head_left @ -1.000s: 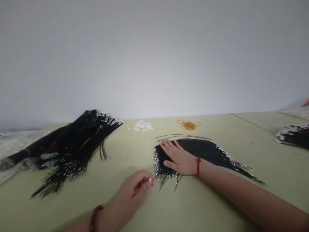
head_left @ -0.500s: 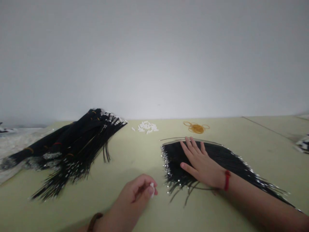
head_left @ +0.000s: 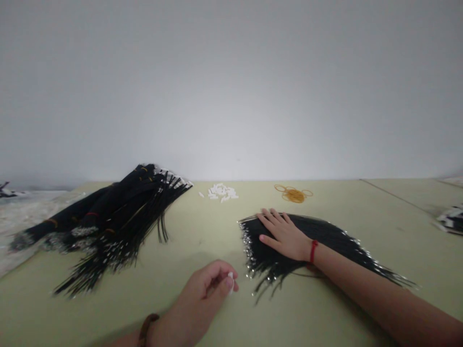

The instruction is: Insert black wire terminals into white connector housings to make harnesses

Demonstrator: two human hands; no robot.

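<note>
The left hand [head_left: 198,300] pinches a small white plastic connector [head_left: 230,283] between closed thumb and fingers, just above the counter [head_left: 202,231]. At its 2 o'clock, the right hand [head_left: 289,242] lies flat, fingers extended and thumb spread, gripping nothing, on a fanned layer of black wires [head_left: 325,233] with shiny tips. A white connector pile [head_left: 222,193] sits at the left hand's 12 o'clock, banded black wire bundles [head_left: 119,212] at its 10; tan rubber bands [head_left: 293,194] lie at the right hand's 12.
</note>
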